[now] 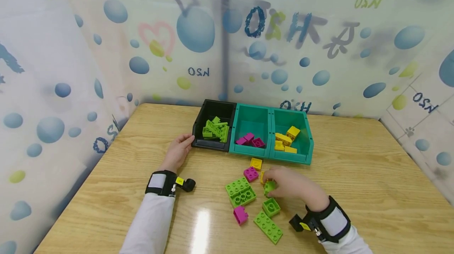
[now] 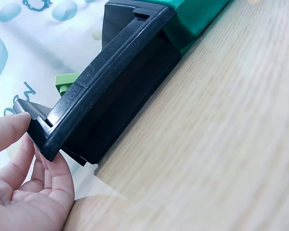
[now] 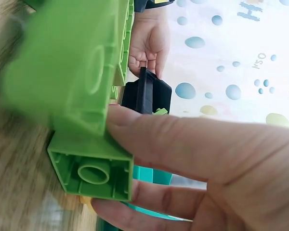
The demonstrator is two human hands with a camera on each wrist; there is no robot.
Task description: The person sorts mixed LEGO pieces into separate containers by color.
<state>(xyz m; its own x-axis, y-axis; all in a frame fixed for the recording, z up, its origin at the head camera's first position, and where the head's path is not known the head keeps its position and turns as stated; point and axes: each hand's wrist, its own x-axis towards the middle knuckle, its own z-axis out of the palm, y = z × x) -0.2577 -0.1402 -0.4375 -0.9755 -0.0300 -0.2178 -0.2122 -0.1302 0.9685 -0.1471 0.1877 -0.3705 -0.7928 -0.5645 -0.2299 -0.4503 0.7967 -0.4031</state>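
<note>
Right grip (image 1: 292, 183) pinches a hollow, square green block (image 3: 89, 147) over the worktop (image 1: 354, 159). Left grip (image 1: 176, 153) pinches a corner of the smooth black bin (image 1: 211, 144), near the far edge.

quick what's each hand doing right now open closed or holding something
Left hand: closed, pinching a corner of the black bin.
Right hand: closed, holding a green block between thumb and fingers.

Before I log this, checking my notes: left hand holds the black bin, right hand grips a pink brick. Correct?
Not pink: the right wrist view shows the right hand gripping a green brick; the left hand does hold the black bin.
</note>
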